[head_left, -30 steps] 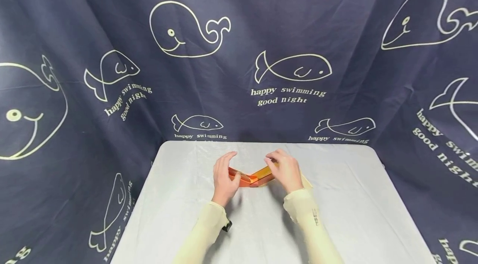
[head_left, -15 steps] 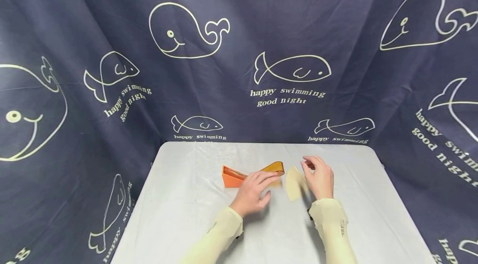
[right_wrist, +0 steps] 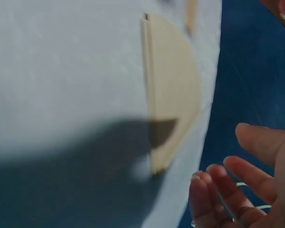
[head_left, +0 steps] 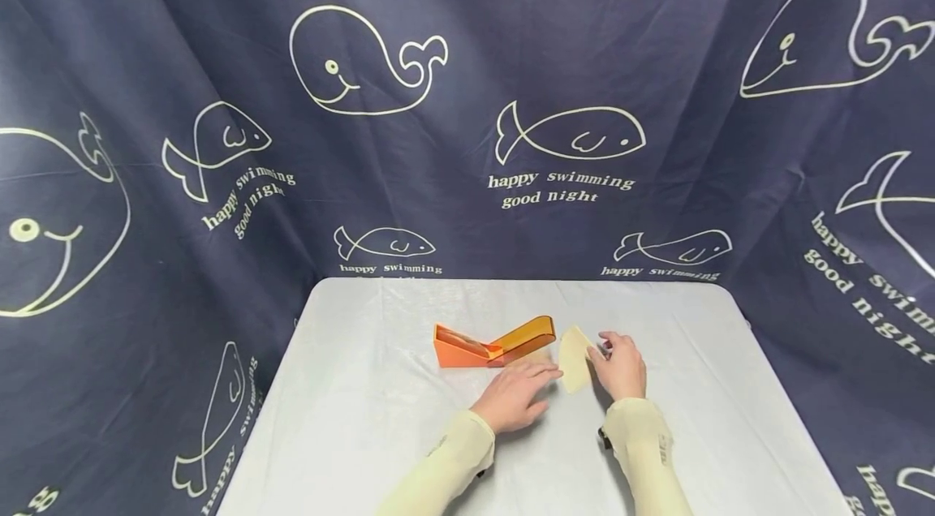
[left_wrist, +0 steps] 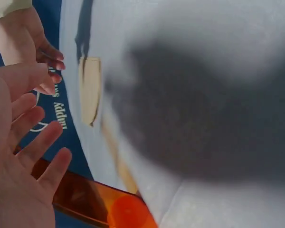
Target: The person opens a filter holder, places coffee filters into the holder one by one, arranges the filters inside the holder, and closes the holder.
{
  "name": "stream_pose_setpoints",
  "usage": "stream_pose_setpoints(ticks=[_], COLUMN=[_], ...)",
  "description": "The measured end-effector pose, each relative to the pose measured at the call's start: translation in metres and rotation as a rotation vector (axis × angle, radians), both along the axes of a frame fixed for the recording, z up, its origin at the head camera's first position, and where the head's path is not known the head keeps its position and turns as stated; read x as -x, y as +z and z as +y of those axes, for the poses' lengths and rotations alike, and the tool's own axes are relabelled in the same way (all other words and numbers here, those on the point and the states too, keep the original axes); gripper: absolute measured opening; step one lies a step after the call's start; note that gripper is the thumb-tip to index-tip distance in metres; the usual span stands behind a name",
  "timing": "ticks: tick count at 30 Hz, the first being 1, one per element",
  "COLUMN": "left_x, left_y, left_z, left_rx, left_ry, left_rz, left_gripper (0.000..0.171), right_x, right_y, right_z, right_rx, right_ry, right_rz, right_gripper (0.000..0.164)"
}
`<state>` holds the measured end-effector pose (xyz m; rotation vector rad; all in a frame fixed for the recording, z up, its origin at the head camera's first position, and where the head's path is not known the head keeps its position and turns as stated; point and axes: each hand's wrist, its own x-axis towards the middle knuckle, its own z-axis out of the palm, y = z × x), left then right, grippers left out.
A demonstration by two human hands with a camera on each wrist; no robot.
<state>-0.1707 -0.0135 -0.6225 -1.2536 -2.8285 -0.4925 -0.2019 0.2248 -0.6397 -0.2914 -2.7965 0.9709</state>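
Note:
A cream, fan-shaped paper coffee filter (head_left: 574, 360) lies flat on the table, and a folded seam shows along its edge in the right wrist view. At its right side is my right hand (head_left: 619, 366), fingers loosely bent and thumb toward the paper; whether they touch is unclear in the head view. My left hand (head_left: 514, 397) reaches in from the left with extended fingers, their tips close to the filter's left edge. Behind the left hand sits an orange box (head_left: 462, 350) with its transparent amber lid (head_left: 527, 337) swung open to the right.
Both sit on a white-covered table (head_left: 365, 410). A tan patch (head_left: 539, 356) shows beside the lid; what it is cannot be told. Dark blue curtain (head_left: 467, 232) printed with whales and fish encloses the back and sides.
Both hands have left the orange box and its lid and moved right. The coffee filter now lies in full view on the table. Lately my right hand has come down beside it.

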Motion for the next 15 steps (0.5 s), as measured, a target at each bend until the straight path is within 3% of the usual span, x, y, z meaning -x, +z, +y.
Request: stream_pose_setpoints(ticks=[7, 12, 15], left_x=[-0.002, -0.003, -0.003], left_y=[-0.006, -0.008, -0.009], left_z=[0.001, 0.001, 0.001], left_rx=[0.087, 0.094, 0.102], left_ry=[0.012, 0.027, 0.034], left_rz=[-0.091, -0.122, -0.124], left_gripper=[0.058, 0.058, 0.058], right_x=[0.001, 0.0, 0.001], right_y=[-0.021, -0.024, -0.023], right_z=[-0.001, -0.001, -0.001], right_rx=[-0.044, -0.05, -0.043], right_ry=[0.012, 0.0, -0.032], right_rz=[-0.142, -0.142, -0.098], right_gripper=[0.055, 0.053, 0.041])
